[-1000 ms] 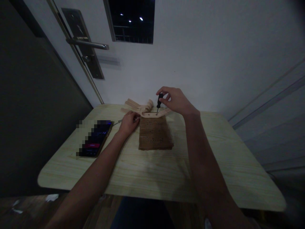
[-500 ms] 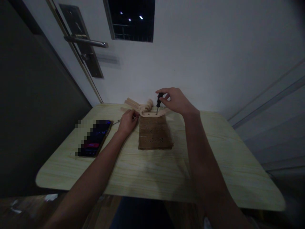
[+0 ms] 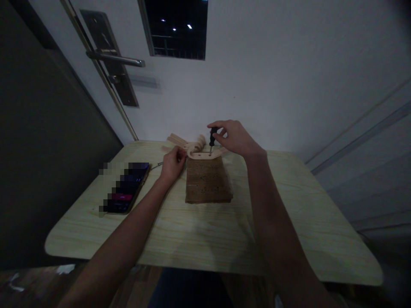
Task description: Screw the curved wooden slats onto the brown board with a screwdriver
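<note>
My right hand (image 3: 231, 136) grips the black handle of a screwdriver (image 3: 212, 137), its shaft pointing down at a hole in a pale wooden piece (image 3: 205, 155). That piece has a flat bar with holes, a rounded left end and curled wooden parts behind it. It lies at the far edge of a brown cardboard piece (image 3: 208, 182). My left hand (image 3: 173, 162) rests at the left end of the wooden piece, fingers pinched together. What they hold, if anything, is hidden. A thin metal tool (image 3: 156, 165) lies just left of that hand.
A phone (image 3: 128, 188) with a lit screen lies on the left of the pale wood-grain table (image 3: 289, 239). Behind the table stands a white door (image 3: 272, 85) with a metal lever handle (image 3: 117, 58) and a small dark window (image 3: 180, 28).
The view has shifted slightly. The screwdriver stays upright at the same hole in my right hand, and my left hand keeps its place by the wooden piece.
</note>
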Motion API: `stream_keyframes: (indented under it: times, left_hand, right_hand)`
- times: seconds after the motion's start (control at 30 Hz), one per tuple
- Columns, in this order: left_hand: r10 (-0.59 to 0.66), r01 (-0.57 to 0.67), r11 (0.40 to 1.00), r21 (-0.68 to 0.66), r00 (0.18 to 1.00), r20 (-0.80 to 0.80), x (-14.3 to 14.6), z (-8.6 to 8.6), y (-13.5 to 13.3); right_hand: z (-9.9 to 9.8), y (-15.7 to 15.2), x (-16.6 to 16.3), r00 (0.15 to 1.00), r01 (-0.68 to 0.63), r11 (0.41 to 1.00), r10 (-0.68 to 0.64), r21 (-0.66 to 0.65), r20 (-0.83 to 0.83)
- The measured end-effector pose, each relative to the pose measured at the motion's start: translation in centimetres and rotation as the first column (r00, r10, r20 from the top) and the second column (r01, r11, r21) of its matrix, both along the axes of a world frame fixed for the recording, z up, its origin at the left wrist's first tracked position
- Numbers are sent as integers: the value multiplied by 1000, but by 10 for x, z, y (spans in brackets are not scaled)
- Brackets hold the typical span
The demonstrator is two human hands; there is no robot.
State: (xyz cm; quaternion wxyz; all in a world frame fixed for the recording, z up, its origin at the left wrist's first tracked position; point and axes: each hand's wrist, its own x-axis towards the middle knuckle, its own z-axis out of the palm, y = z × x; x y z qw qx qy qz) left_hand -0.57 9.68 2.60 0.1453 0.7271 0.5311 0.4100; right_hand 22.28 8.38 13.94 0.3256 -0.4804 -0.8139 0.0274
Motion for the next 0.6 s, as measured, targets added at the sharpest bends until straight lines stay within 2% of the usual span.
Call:
stream_keyframes:
  times: [0.37, 0.6]
  left_hand:
    - [-29, 36, 999, -23, 969, 246, 5, -8, 6]
    - [-78, 85, 996, -30, 980, 181, 6, -7, 4]
  right_hand:
    - [-2, 2, -1, 999, -41, 999, 41, 5, -35]
    - [-3, 1, -1, 998, -33, 999, 34, 17, -53]
